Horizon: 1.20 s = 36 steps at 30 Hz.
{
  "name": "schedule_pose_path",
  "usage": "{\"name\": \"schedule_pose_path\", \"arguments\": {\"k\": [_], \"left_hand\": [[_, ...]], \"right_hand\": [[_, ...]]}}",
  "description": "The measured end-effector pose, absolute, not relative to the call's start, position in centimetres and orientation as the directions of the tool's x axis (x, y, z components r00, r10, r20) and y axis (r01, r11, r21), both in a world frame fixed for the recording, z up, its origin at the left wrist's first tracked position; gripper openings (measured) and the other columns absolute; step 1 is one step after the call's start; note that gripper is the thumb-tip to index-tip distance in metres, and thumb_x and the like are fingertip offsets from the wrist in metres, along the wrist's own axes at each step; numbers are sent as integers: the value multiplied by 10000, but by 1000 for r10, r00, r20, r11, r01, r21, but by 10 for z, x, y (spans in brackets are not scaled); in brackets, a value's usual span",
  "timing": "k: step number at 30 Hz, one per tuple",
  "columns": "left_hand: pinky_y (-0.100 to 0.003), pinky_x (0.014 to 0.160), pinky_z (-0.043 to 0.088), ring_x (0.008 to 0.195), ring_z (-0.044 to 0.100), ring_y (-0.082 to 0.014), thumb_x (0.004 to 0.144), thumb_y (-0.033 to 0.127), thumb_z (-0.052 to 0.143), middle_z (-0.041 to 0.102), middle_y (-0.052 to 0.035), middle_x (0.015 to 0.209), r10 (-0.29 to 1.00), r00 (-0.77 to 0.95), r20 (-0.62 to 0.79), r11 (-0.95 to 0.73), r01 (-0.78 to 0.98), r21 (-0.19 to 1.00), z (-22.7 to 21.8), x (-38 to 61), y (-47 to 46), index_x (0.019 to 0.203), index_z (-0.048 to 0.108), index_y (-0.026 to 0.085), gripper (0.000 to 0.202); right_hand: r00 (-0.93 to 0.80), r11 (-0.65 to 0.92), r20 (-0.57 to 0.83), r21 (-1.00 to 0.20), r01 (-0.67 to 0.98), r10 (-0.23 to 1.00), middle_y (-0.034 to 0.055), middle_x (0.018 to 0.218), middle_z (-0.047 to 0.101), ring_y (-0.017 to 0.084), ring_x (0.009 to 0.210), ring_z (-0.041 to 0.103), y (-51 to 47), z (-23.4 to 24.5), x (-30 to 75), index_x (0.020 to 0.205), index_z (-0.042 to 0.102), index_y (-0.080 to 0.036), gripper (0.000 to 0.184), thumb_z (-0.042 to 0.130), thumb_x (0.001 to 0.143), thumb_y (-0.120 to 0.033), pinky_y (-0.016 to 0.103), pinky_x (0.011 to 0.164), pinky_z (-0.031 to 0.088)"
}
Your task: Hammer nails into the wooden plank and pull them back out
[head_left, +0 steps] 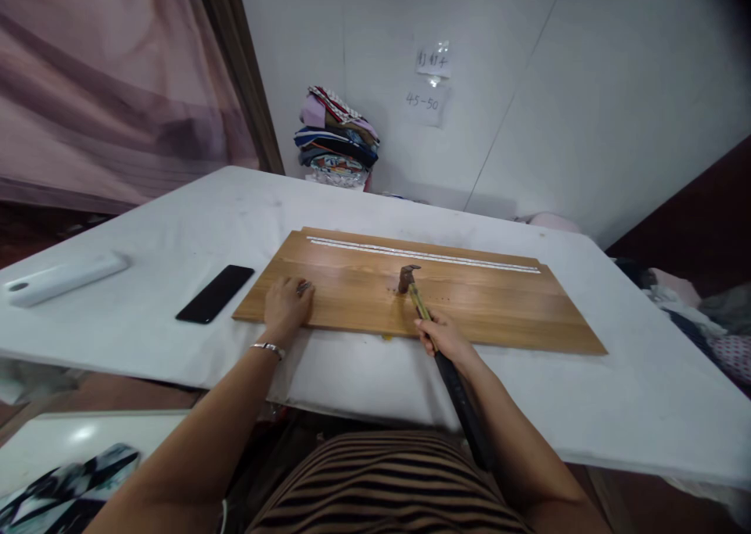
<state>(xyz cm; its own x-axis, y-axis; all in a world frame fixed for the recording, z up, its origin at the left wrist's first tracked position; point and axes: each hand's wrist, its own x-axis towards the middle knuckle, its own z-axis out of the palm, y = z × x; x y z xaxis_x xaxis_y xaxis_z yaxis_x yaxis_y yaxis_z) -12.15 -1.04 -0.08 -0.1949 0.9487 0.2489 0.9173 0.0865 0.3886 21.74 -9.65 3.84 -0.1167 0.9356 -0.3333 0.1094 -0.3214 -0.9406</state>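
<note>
A wooden board (pixel 352 299) lies flat on the white table. At its left end is my left hand (pixel 287 303), fingers curled, with a small bunch of thin metal nails (pixel 303 288) showing at the thumb and forefinger. My right hand (pixel 443 337) grips a claw hammer (pixel 454 393) partway up its shaft. The long black handle end points back toward my body, and the rusty head is just over the middle of the board. Small dark dots (pixel 437 298), nails or holes, form a row to the right of the head, with a few more to its left.
Two thin white strips (pixel 422 256) run along the board's far side. A black phone (pixel 215 294) lies left of the board, and a long white object (pixel 67 276) is farther left. Folded clothes (pixel 337 139) are stacked against the wall behind. Paper notes (pixel 425 105) hang there.
</note>
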Motion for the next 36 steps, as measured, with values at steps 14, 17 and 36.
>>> {"name": "schedule_pose_path", "arguments": {"k": [14, 17, 36], "left_hand": [[-473, 974, 471, 1136, 611, -334, 934, 368, 518, 712, -157, 1122, 944, -246, 219, 149, 911, 384, 7, -113, -20, 972, 741, 198, 283], [-458, 950, 477, 1110, 630, -321, 939, 347, 511, 722, -149, 1121, 948, -241, 207, 149, 913, 380, 7, -113, -21, 948, 737, 201, 269], [-473, 913, 496, 1054, 640, -341, 940, 424, 458, 723, -171, 1057, 947, -239, 216, 144, 914, 379, 2, -119, -14, 870, 692, 204, 329]], "right_hand": [[-130, -307, -323, -943, 131, 937, -100, 407, 425, 78, 333, 350, -99, 36, 221, 675, 446, -259, 360, 673, 667, -538, 234, 371, 305], [-135, -306, -324, -943, 133, 936, -97, 413, 433, 81, 336, 357, -100, 38, 221, 680, 445, -259, 363, 675, 674, -540, 234, 373, 302], [-102, -317, -327, -943, 100, 940, -99, 431, 447, 78, 358, 371, -96, 42, 220, 693, 433, -258, 326, 655, 666, -495, 222, 378, 316]]}}
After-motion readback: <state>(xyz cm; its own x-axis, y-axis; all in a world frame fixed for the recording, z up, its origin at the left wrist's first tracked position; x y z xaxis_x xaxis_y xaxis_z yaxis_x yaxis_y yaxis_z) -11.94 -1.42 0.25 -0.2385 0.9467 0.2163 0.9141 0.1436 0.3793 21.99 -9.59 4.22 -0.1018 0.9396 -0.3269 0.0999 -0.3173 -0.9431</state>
